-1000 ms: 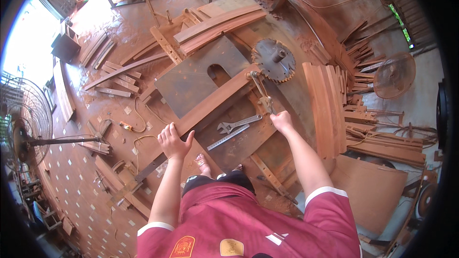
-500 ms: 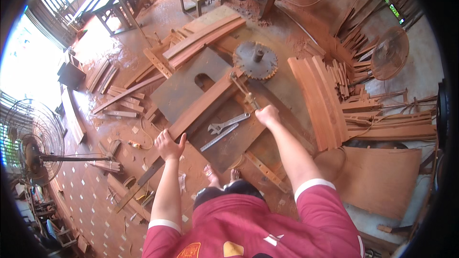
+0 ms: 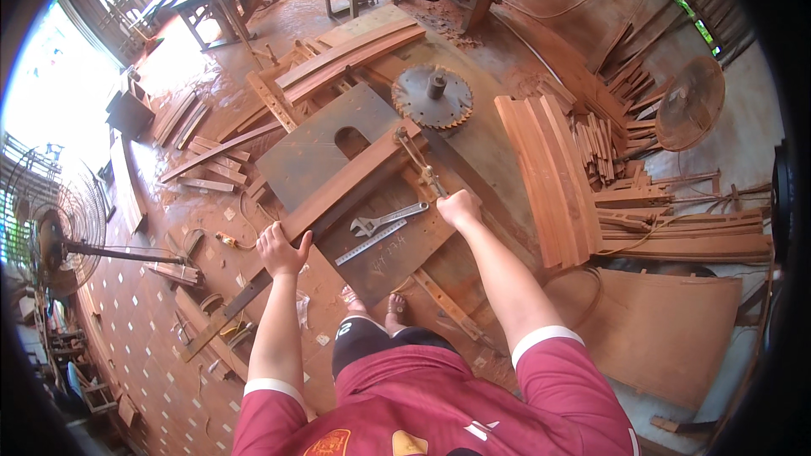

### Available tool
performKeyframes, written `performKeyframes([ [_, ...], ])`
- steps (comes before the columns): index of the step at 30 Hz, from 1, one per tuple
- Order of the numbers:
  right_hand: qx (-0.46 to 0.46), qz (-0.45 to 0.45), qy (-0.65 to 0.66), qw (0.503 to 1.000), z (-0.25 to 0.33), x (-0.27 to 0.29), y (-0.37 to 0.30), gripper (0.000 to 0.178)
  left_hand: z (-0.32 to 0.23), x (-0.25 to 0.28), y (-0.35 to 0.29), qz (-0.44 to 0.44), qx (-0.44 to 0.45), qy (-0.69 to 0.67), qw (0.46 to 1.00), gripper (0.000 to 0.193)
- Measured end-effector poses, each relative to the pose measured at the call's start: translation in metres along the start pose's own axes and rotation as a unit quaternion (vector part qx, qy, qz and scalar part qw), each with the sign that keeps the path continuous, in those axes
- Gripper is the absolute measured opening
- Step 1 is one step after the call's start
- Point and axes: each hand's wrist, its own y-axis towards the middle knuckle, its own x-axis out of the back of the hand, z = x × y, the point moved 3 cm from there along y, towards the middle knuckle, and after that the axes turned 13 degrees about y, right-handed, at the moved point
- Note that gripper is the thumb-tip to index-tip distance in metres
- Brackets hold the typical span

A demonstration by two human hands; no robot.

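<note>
My right hand (image 3: 459, 209) is closed around the handle end of a metal clamp (image 3: 420, 157), which sits at the far end of a long straight wooden bar (image 3: 351, 180). My left hand (image 3: 281, 250) lies on the bar's near-left end, fingers spread and thumb stretched out. The bar runs slantwise across a dark metal plate (image 3: 296, 156) with a rounded slot. Between my arms, an adjustable wrench (image 3: 389, 218) and a steel ruler (image 3: 370, 242) lie on a brown board (image 3: 390, 263). Beyond the clamp, a toothed circular saw blade (image 3: 414, 110) lies flat.
Curved wooden pieces (image 3: 545, 177) lie to the right, with more curved boards (image 3: 351, 55) behind the plate. A standing fan (image 3: 51, 236) is at far left, and a round guard-like disc (image 3: 688, 105) at far right. Offcuts and reddish sawdust cover much of the floor.
The view has shifted slightly, so the bench and both hands appear a little further left. My hands keep their places on the bar and the clamp.
</note>
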Motion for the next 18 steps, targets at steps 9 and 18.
performKeyframes([
  [9, 0.016, -0.002, -0.008, 1.0, -0.035, 0.015, -0.017, 0.04, -0.015, 0.013, -0.036, 0.01, -0.008, 0.006, 1.0, 0.078],
  [18, 0.02, -0.04, -0.002, 0.999, -0.079, 0.029, -0.038, 0.039, -0.032, 0.026, -0.077, 0.019, -0.015, 0.02, 0.999, 0.079],
])
